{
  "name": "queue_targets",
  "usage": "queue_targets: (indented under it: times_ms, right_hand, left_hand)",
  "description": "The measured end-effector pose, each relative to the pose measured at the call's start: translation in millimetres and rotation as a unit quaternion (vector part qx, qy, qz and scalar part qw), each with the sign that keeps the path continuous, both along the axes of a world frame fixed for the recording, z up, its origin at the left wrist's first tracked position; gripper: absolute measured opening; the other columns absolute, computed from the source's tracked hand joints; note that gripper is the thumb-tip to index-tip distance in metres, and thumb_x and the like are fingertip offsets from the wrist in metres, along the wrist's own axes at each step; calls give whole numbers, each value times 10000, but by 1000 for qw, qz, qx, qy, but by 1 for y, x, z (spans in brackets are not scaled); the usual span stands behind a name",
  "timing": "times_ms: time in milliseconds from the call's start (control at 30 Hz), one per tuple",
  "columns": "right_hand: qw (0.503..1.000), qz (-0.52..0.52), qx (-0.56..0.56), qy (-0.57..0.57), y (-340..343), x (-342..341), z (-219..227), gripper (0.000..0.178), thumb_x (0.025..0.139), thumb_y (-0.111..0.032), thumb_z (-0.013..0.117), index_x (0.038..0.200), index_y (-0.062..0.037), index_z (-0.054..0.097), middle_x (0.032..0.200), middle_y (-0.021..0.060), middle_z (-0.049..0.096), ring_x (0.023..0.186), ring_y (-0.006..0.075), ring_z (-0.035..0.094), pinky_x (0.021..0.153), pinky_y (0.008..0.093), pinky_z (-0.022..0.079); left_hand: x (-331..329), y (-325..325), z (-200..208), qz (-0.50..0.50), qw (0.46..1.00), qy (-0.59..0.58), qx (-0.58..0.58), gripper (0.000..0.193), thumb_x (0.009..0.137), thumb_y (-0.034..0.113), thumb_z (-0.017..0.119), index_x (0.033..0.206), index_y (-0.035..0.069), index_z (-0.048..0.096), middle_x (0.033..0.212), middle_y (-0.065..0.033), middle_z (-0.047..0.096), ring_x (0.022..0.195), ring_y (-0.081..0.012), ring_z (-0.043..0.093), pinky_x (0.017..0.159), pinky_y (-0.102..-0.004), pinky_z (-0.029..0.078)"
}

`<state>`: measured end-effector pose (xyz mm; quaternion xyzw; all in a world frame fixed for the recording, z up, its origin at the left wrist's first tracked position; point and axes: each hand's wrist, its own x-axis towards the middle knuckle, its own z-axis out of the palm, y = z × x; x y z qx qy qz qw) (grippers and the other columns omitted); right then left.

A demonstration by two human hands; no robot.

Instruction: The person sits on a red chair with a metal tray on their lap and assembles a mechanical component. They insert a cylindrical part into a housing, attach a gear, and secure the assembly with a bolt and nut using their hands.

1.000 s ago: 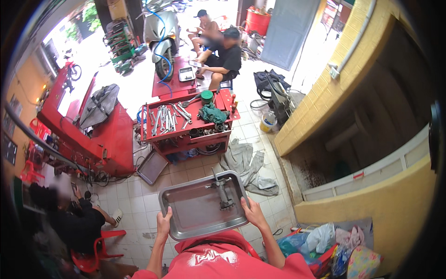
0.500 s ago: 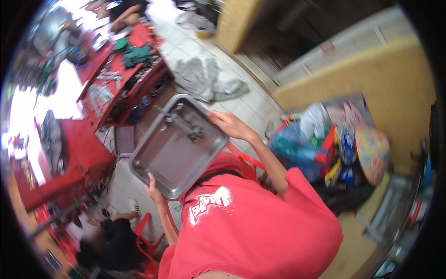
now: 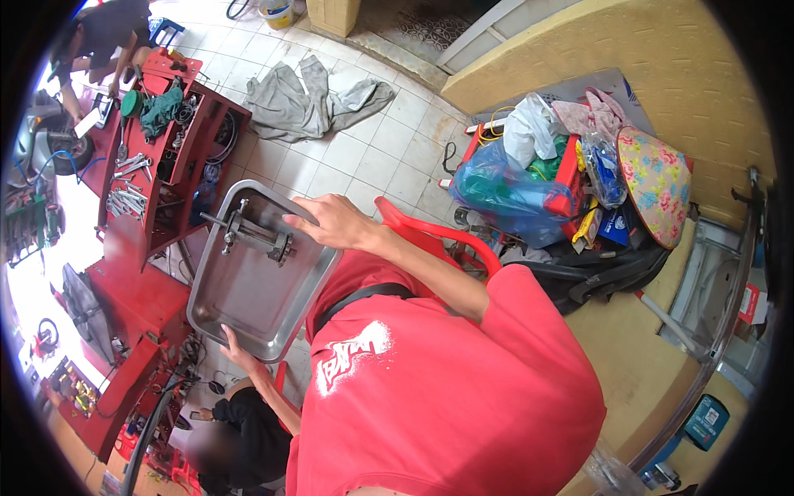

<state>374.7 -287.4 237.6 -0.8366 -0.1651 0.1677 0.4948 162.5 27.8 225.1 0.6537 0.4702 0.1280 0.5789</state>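
Note:
A rectangular metal tray [image 3: 256,306] with a raised, rounded rim is held level-ish in front of my red shirt. My right hand [image 3: 335,221] is closed on its far right rim, thumb reaching over the inside. At the near left corner, my left hand [image 3: 240,349] grips the rim with the thumb on top; its other fingers are mostly hidden under the tray. Inside the tray, toward its far end, lies a metal screw-type tool [image 3: 255,235] with a crossbar and a chunky end. Neither hand touches this tool.
A red tool trolley [image 3: 198,157] with several wrenches [image 3: 126,198] stands beyond the tray. Grey cloths [image 3: 306,103] lie on the tiled floor. A red plastic chair [image 3: 438,236] is close behind the tray; bagged items [image 3: 513,186] are piled right. A seated person [image 3: 248,438] is lower left.
In the picture, the tray and both hands have shifted left and slightly down as the view turned. Both hands still hold the tray, and the tool stays inside it.

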Motion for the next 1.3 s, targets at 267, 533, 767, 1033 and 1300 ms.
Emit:
queue_targets:
  times_ms: [267, 533, 767, 1033, 1300]
  right_hand:
    - [999, 18, -7, 29, 16, 17, -2, 545, 1043, -438, 565, 1229, 67, 651, 952, 309, 705, 909, 464, 705, 794, 481, 544]
    - [989, 110, -94, 0, 55, 42, -13, 413, 1060, -407, 523, 1076, -29, 688, 700, 249, 645, 698, 468, 656, 635, 516, 494]
    - [959, 190, -163, -134, 91, 13, -55, 366, 1058, -351, 529, 933, -31, 655, 610, 230, 603, 605, 455, 608, 594, 536, 454]
    - [940, 219, -229, -129, 101, -58, -182, 390, 1050, -360, 548, 871, -29, 649, 624, 227, 609, 598, 463, 592, 577, 545, 428]
    - [943, 210, -248, -66, 85, -100, -384, 411, 1055, -372, 550, 872, -16, 646, 614, 252, 575, 588, 446, 582, 568, 530, 412]
  left_hand:
    - [1, -4, -6, -40, 981, 74, 176, 450, 1029, 340, 651, 1023, -108, 690, 842, -115, 692, 808, -200, 595, 796, -383, 489]
    - [-3, -16, 20, -23, 978, 99, 183, 403, 1032, 291, 622, 1102, -103, 669, 913, -233, 739, 831, -266, 689, 809, -423, 508]
    - [-66, -18, -36, 29, 976, 125, 178, 388, 1031, 295, 615, 1098, -82, 683, 914, -231, 746, 864, -360, 720, 813, -428, 514]
    - [-140, -25, -163, 63, 974, 178, 124, 413, 1028, 385, 602, 1077, -12, 705, 886, -249, 730, 862, -458, 699, 765, -489, 526]
    - [-183, -46, -365, 85, 970, 209, 93, 407, 1034, 379, 596, 1075, -12, 701, 809, -231, 715, 798, -443, 701, 722, -473, 523]
